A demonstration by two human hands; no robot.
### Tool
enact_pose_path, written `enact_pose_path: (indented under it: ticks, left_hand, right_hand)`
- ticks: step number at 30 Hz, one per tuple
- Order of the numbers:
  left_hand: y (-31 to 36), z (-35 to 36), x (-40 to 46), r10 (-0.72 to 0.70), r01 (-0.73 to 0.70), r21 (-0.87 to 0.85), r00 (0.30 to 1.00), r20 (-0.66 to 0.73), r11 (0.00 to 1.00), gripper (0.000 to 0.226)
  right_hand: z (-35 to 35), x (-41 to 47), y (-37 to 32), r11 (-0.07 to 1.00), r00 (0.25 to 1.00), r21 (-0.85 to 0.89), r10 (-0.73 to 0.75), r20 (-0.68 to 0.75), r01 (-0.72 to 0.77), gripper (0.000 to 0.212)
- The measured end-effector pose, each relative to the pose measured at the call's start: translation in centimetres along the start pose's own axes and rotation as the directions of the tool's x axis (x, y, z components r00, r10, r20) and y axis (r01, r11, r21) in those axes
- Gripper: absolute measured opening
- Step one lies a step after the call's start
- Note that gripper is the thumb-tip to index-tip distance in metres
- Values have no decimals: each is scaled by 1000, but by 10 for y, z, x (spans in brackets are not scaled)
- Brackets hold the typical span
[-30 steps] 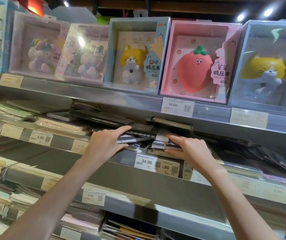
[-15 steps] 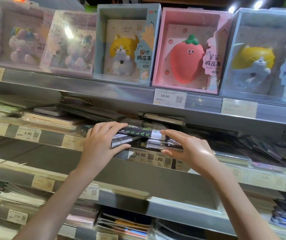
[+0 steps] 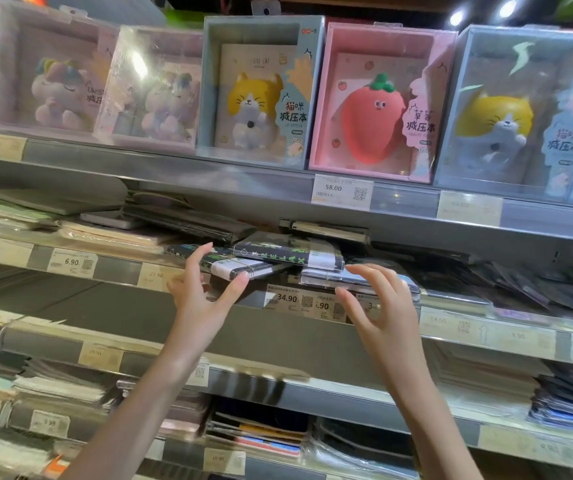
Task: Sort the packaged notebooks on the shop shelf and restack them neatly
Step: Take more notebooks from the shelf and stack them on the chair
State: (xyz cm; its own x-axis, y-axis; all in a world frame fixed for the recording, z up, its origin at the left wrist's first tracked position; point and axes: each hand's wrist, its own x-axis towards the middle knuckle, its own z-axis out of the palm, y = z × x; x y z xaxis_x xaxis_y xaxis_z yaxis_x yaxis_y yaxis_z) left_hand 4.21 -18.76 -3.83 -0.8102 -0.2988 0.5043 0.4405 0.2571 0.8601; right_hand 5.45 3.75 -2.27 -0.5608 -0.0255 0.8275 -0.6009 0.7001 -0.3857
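Both hands spread, holding nothing — left hand [image 3: 202, 292] by the dark notebooks [image 3: 254, 263], right hand [image 3: 382, 306] before the stack [image 3: 358, 277] — seemingly poised to square them.

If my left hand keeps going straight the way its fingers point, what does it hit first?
Most likely the dark packaged notebook with the white band. The left hand is open, its fingertips at the notebook's near edge; whether they already touch is unclear.
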Motion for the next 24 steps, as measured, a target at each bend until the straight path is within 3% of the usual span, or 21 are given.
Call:
enact_pose_path:
  ticks: [5, 9, 13, 17, 22, 24]
  left_hand:
    - [1, 11, -1, -105, 110, -233, 994, 36, 966, 88]
    - [10, 21, 1, -154, 172, -368, 985, 78, 914, 79]
    - [20, 26, 7, -127, 157, -329, 986, 112, 931, 56]
    - [23, 22, 19, -128, 157, -228, 982, 136, 961, 43]
    - [25, 22, 27, -125, 172, -147, 951, 283, 974, 44]
    - [25, 28, 27, -139, 192, -196, 957, 256, 962, 40]
  right_hand:
    - [4, -17, -8, 942, 968, 232, 249, 0, -242, 37]
    - [20, -18, -6, 876, 922, 286, 372, 113, -388, 58]
    - [35, -9, -14, 852, 914, 331, 377, 153, -406, 65]
    - [43, 12, -18, 829, 891, 326, 411, 195, -454, 56]
    - [54, 24, -18, 771, 857, 375, 465, 222, -515, 35]
    - [57, 24, -19, 788, 875, 383, 454, 169, -482, 25]
